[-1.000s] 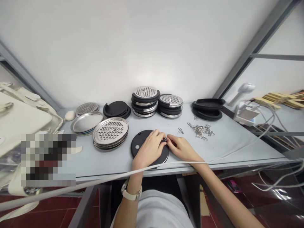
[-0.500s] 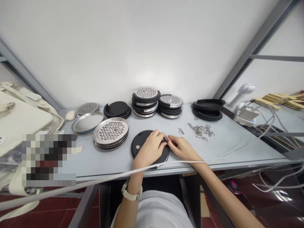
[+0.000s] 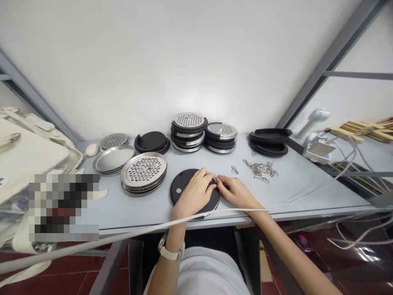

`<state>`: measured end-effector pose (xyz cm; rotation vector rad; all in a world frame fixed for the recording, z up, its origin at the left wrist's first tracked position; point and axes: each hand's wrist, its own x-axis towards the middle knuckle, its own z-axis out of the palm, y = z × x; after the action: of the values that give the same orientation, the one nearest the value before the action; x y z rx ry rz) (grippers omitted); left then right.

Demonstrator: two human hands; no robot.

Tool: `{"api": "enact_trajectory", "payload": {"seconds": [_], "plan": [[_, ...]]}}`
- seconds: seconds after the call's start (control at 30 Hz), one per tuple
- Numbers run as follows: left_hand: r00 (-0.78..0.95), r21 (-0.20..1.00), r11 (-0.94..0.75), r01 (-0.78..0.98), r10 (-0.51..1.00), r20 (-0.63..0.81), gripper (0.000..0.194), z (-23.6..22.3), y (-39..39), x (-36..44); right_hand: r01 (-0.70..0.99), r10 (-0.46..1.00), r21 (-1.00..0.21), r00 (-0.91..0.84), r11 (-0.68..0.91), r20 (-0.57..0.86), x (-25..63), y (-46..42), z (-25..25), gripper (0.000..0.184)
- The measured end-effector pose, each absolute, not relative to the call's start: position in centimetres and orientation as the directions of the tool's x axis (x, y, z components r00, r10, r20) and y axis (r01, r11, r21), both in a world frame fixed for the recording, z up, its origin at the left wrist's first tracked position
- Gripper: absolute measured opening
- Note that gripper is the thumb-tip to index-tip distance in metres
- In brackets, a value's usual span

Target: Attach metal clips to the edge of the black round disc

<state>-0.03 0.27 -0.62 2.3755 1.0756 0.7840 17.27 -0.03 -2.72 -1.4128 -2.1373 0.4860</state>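
Observation:
A round black disc (image 3: 181,180) with a pale round spot lies at the table's front edge, a shiny rim showing at its lower right. My left hand (image 3: 198,190) rests across it, fingers bent over its right side. At that same edge my right hand (image 3: 235,190) pinches with thumb and forefinger, fingertips close to those of the left. Something small and dark sits between the fingertips, mostly hidden. Just beyond, a loose metal clip (image 3: 234,169) and a pile of similar metal clips (image 3: 260,169) lie on the table.
Perforated metal discs (image 3: 144,169) are stacked left of my hands. Behind stand two stacks of black-rimmed perforated discs (image 3: 188,131) (image 3: 221,137), with black discs (image 3: 150,141) beside them and black holders (image 3: 268,143) at right. A white cable (image 3: 147,226) crosses in front of my forearms.
Both hands stay at the disc's right edge in nearly the same pose. Only a slight shift of the view and fingertips shows.

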Motion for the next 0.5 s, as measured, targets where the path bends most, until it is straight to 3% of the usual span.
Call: {"api": "enact_trajectory", "payload": {"seconds": [0.5], "plan": [[0.558,0.558,-0.631,0.538,0.763,0.325,0.012,-0.33,0.28,-0.04,0.742,0.920,-0.544,-0.321,0.392,0.226,17.29,-0.02,-2.80,0.030]]}}
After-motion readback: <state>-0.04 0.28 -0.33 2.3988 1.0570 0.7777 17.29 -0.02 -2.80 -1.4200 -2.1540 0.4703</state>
